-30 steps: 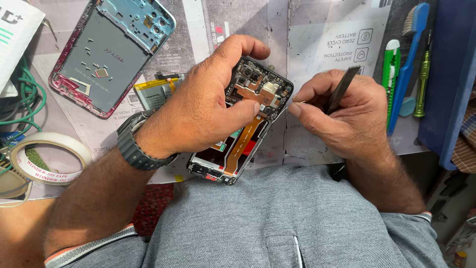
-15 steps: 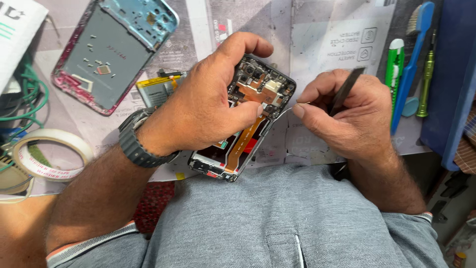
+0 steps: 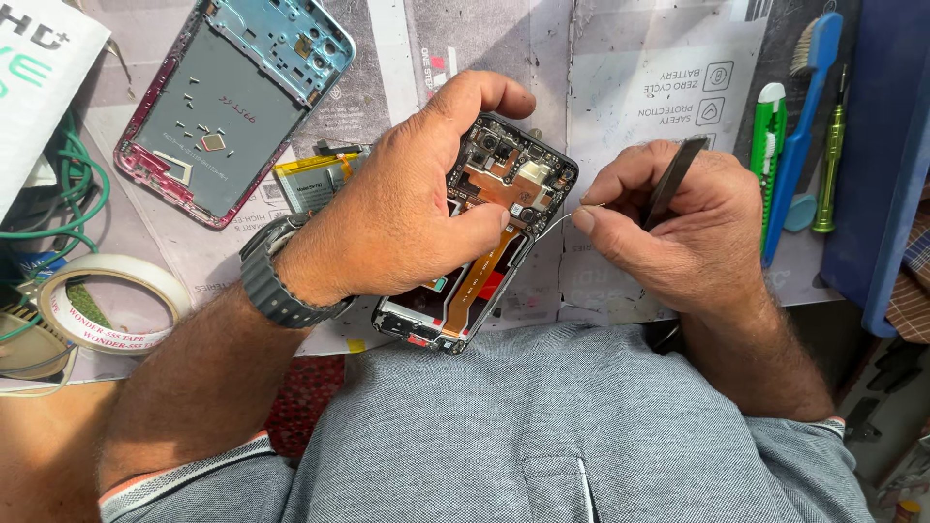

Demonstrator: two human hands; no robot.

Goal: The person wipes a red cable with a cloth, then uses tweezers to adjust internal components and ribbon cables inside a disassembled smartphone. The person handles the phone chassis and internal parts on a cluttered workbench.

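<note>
My left hand (image 3: 407, 208) grips an opened phone (image 3: 504, 194), back cover off, circuit board and orange flex cable showing, held tilted over the table's near edge. My thumb presses on the flex near the board. My right hand (image 3: 678, 228) sits just right of the phone, fingers closed around dark tweezers (image 3: 673, 179) that stick up and away. Its thumb and forefinger also pinch a thin white wire (image 3: 560, 221) that runs to the phone's board. A grey watch (image 3: 276, 286) is on my left wrist.
A blue-and-pink phone frame (image 3: 228, 102) lies at the upper left, a small battery (image 3: 310, 179) beside it. A tape roll (image 3: 107, 305) and green cable (image 3: 73, 189) sit left. A green-handled tool (image 3: 768, 145), blue brush (image 3: 804, 116) and green screwdriver (image 3: 831, 155) lie right, by a blue box (image 3: 886, 145).
My right hand has drawn slightly away from the phone, and the thin white wire now shows stretched between its fingertips and the board. The left hand keeps its grip.
</note>
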